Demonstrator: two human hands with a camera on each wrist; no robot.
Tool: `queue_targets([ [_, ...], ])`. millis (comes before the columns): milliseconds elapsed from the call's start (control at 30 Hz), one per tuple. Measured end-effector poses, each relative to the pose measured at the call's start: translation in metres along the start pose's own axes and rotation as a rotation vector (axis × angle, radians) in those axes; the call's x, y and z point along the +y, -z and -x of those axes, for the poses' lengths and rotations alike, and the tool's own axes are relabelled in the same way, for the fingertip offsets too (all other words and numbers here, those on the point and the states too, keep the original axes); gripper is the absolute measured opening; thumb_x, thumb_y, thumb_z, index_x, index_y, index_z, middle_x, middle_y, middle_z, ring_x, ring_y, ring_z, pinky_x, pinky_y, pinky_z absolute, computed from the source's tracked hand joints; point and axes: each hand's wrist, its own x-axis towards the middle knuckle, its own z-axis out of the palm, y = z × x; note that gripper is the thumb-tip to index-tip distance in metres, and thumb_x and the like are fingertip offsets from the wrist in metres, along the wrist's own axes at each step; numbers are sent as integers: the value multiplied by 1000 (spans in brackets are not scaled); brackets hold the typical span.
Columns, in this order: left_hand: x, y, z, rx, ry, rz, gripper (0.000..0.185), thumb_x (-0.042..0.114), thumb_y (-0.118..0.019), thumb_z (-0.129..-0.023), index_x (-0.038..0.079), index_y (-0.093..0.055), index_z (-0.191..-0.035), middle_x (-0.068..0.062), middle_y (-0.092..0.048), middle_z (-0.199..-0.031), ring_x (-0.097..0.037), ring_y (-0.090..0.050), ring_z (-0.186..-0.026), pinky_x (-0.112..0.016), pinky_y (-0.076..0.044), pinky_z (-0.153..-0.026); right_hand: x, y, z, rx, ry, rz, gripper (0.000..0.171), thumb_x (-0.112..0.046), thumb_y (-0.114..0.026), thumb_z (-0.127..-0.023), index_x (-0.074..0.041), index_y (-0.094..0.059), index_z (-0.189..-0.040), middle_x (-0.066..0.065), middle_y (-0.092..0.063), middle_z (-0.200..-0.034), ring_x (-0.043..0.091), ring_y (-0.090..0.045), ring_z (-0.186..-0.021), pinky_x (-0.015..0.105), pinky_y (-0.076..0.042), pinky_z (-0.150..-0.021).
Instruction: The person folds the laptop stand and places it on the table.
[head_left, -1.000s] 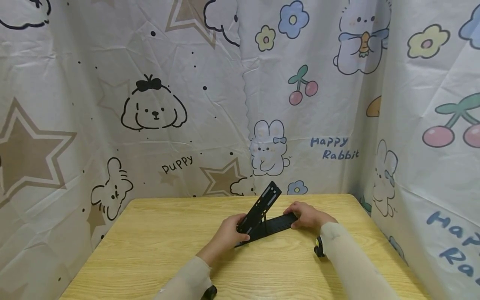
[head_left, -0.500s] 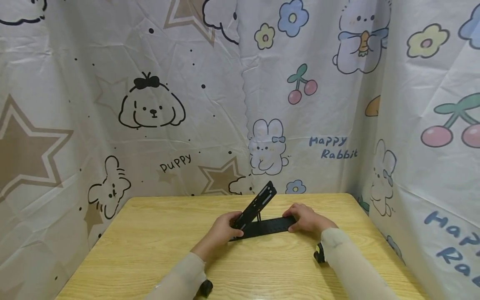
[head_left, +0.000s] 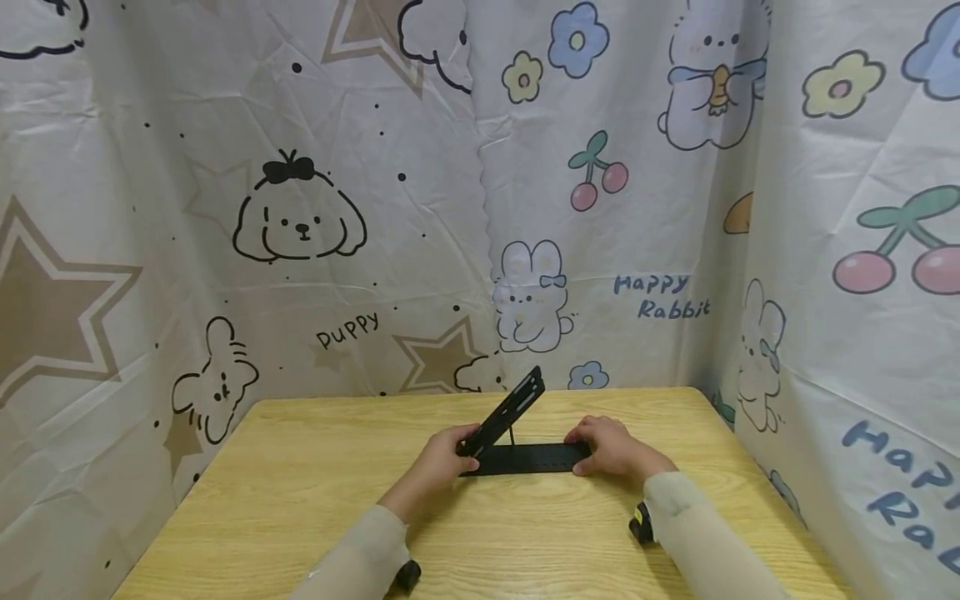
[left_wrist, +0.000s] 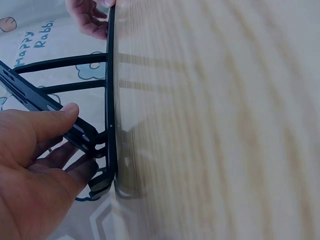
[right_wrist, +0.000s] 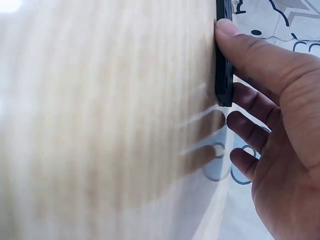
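Note:
A black folding stand (head_left: pixel 536 458) is on the table, its flat base lying left to right. From the left end its slotted upper panel (head_left: pixel 510 408) rises at a slant, and two thin support bars (left_wrist: pixel 65 62) link panel and base in the left wrist view. My left hand (head_left: pixel 437 463) grips the hinge end, with the thumb on the panel and the fingers behind it. At the base's right end, my right hand (head_left: pixel 617 448) pinches the edge. The right wrist view shows that thumb over the base end (right_wrist: pixel 224 82), with the lower fingers apart from it.
The wooden table (head_left: pixel 315 467) extends around the stand, its back edge a short way behind the panel. Printed curtains (head_left: pixel 420 208) hang behind the table and along both sides. A small black device (head_left: pixel 641 523) is worn at the right wrist, another (head_left: pixel 407 575) at the left.
Both hands have turned the stand: its base was slanted up to the right and now lies nearly level across the view. The left end has shifted left and slightly away. Both grips stay the same.

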Motion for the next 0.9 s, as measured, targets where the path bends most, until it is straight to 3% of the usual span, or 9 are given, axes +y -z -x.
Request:
queue_targets([
  [300, -1, 2, -4, -2, 4, -20, 58, -3, -73, -91, 6, -56, -146, -16, -60, -143, -35, -57, -130, -53, -48, -108, -6, -2, 14, -35, -73, -89, 52, -35, -90, -78, -21, -71, -124, -6, -61, -117, 21, -52, -112, 51, -41, -100],
  [633, -4, 5, -9, 4, -7, -24, 55, -5, -70, -91, 6, -58, -144, -16, -59, -145, -37, -52, -137, -54, -43, -112, -13, -6, 25, -34, -29, -87, 55, -40, -89, -78, -18, -70, -125, -4, -62, -115, 21, -54, -109, 49, -38, -97],
  [900, -9, 7, -13, -12, -1, 52, 54, -7, -69, -91, 8, -61, -142, -16, -62, -141, -33, -58, -129, -51, -48, -108, -17, -10, 34, -28, -23, -79, 57, -42, -89, -76, -21, -70, -125, -7, -62, -114, 17, -54, -106, 44, -38, -93],
])
